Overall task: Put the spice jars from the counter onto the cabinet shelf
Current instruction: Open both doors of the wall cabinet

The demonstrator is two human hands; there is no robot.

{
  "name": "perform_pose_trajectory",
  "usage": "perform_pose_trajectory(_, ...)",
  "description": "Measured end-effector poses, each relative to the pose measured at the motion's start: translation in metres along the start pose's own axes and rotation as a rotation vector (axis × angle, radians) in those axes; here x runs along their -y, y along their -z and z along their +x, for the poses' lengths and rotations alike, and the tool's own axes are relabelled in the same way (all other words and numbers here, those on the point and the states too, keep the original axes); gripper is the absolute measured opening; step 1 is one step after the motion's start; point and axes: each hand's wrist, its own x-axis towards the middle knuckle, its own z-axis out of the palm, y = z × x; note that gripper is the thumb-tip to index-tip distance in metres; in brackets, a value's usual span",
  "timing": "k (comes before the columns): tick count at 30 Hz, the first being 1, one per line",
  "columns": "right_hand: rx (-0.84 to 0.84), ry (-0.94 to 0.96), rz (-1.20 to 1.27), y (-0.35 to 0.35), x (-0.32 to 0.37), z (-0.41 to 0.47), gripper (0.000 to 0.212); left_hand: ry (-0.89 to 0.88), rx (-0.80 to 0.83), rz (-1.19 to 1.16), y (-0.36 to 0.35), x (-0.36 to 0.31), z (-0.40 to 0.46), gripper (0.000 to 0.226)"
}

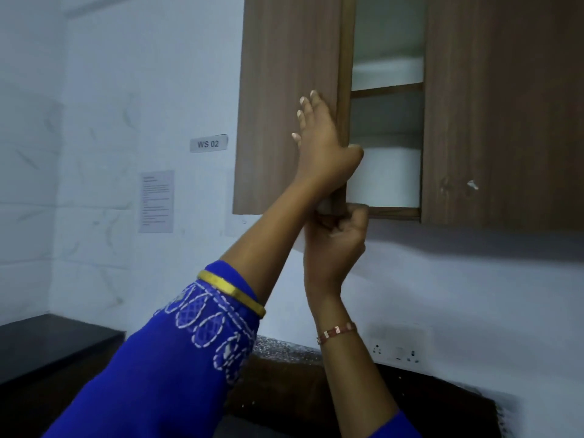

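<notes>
Both hands work the cabinet door (pixel 287 102): left hand (pixel 322 147) flat at ten o'clock, right hand (pixel 339 230) gripping its bottom edge; no jars visible, likely light, slippery, best grasped around the body.

Matt brown wood-grain cabinet door (pixel 284 105) under the left hand (pixel 319 147), smooth white shelf lining (pixel 387 175) just right of it, glossy gold bangle (pixel 232 292) below, blue embroidered cloth sleeve (pixel 177 358), speckled stone-look worktop (pixel 284 352), paper notice (pixel 156 202) on pale marbled wall tile (pixel 94 172) to the left.
</notes>
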Motion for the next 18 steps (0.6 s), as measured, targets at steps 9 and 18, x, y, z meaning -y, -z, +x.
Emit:
perform_pose_trajectory(9,0.127,0.401,-0.272,-0.058,0.031,-0.048,0.044,0.022,-0.048,-0.295,0.09,0.022,-0.017,0.085)
perform_pose_trajectory(18,0.21,0.601,-0.348,-0.158,0.049,-0.121,0.045,0.043,-0.106,-0.331,0.222,0.083,-0.027,0.063)
